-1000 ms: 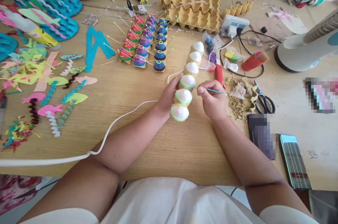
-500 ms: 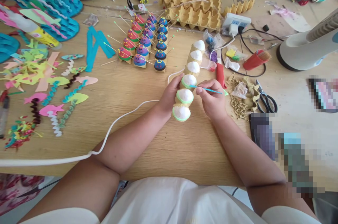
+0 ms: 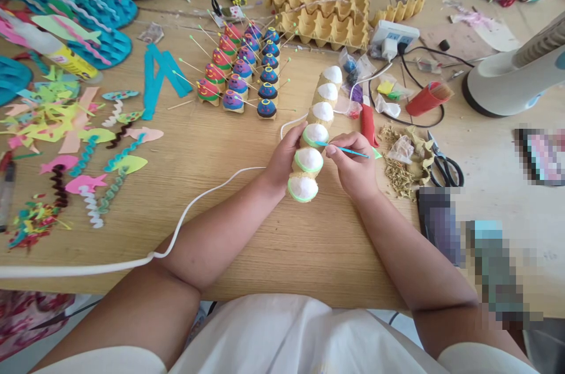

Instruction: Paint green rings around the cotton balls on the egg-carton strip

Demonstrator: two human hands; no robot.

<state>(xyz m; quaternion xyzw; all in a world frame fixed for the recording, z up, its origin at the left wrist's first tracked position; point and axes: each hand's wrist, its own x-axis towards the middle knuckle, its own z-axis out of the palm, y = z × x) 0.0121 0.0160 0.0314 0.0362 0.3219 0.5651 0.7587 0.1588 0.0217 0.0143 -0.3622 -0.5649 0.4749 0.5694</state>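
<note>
My left hand (image 3: 285,161) grips a strip of egg carton (image 3: 327,108) from its left side, the fingers partly hidden beneath it. The strip runs away from me, its several humps topped with white. Light green bands edge the white on the nearest humps. Between thumb and fingers, my right hand (image 3: 355,165) pinches a thin blue stick-like tool (image 3: 353,152). Its tip touches the green rim of the third hump from my end. Beyond, to the left, stand three rows of painted egg-carton caterpillars (image 3: 238,83) with pin-like feelers.
Egg trays (image 3: 326,21) and a white power strip (image 3: 394,36) lie at the back. Scissors (image 3: 445,165), carton scraps (image 3: 399,177) and a phone-like blurred object (image 3: 439,224) sit right. Paper fish (image 3: 86,183) lie left. A white cable (image 3: 185,224) crosses my left forearm.
The blue tool's tip has shifted very slightly left along the green rim, with my right hand. The egg-carton strip stays almost in place.
</note>
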